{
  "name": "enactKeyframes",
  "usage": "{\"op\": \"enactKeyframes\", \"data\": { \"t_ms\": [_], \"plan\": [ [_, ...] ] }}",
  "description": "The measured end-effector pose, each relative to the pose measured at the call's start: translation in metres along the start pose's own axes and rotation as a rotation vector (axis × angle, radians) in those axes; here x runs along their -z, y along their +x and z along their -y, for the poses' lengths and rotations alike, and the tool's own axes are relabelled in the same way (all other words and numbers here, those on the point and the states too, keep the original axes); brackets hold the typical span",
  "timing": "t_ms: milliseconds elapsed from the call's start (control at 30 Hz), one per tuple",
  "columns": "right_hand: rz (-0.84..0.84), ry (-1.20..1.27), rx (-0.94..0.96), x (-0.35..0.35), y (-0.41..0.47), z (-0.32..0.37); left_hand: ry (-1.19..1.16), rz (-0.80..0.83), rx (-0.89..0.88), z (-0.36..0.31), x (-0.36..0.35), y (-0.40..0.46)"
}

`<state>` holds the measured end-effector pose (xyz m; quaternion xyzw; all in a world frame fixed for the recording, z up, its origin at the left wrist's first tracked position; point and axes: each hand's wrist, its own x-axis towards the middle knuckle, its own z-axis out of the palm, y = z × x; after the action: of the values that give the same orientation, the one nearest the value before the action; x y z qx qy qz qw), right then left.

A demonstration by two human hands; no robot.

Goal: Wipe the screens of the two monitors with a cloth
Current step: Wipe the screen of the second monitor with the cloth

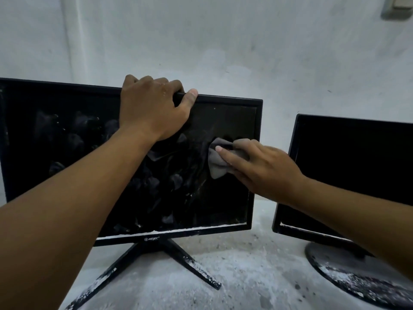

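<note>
Two black monitors stand side by side in the head view. The left monitor point(67, 153) has a smeared, dusty screen and a V-shaped stand. My left hand point(152, 108) grips its top edge, fingers curled over the back and thumb on the front bezel. My right hand point(261, 168) presses a crumpled grey cloth point(218, 163) against the right part of that screen, fingers stretched over the cloth. The right monitor point(357, 157) has a dark screen and a round base; my right forearm crosses in front of its lower left corner.
Both monitors sit on a dusty grey-white surface point(245, 271) with white powder on the stand legs point(201, 271) and the round base point(348, 278). A pale wall point(223, 41) rises close behind. A switch plate point(400, 5) sits at the top right.
</note>
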<state>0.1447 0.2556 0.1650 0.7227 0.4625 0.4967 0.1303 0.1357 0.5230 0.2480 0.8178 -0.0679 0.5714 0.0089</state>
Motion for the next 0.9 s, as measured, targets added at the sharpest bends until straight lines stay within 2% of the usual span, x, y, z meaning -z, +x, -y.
{"op": "enactKeyframes", "data": {
  "t_ms": [67,200,267,333,433,467,500,533,600,667,733,833,900],
  "plan": [
    [0.011,-0.007,0.028,-0.006,-0.008,0.008,0.002,0.005,-0.006,-0.002,0.0,0.0],
    [0.238,-0.037,0.46,-0.01,-0.034,0.023,0.012,0.01,-0.016,-0.007,-0.001,0.0],
    [0.26,-0.081,0.551,-0.005,-0.029,0.014,0.014,0.001,-0.013,-0.008,-0.001,0.0],
    [0.168,-0.084,0.412,0.0,-0.012,0.0,0.011,-0.003,-0.006,-0.006,-0.001,0.0],
    [-0.028,-0.028,-0.031,0.007,0.012,-0.02,0.007,-0.01,-0.001,-0.001,-0.002,-0.001],
    [-0.041,-0.028,-0.094,0.007,0.013,-0.019,0.007,-0.012,-0.001,0.0,-0.002,-0.001],
    [-0.04,-0.035,-0.067,0.005,0.009,-0.015,0.008,-0.011,-0.003,0.0,-0.002,-0.001],
    [-0.007,-0.038,0.036,0.001,0.002,-0.01,0.01,-0.008,-0.006,0.0,-0.001,-0.001],
    [0.171,-0.042,0.343,-0.001,-0.016,0.002,0.013,-0.001,-0.01,-0.002,-0.002,0.0],
    [0.291,-0.094,0.5,0.002,-0.022,0.002,0.015,-0.004,-0.012,-0.003,-0.001,0.0],
    [0.191,-0.105,0.374,0.006,-0.009,-0.009,0.01,-0.014,-0.01,-0.003,-0.001,0.0],
    [-0.054,-0.122,0.012,0.016,0.024,-0.028,0.01,-0.01,0.001,-0.001,-0.001,-0.001],
    [-0.088,-0.138,-0.067,0.019,0.036,-0.034,0.006,-0.013,0.003,-0.001,0.0,-0.001]
  ]
}}
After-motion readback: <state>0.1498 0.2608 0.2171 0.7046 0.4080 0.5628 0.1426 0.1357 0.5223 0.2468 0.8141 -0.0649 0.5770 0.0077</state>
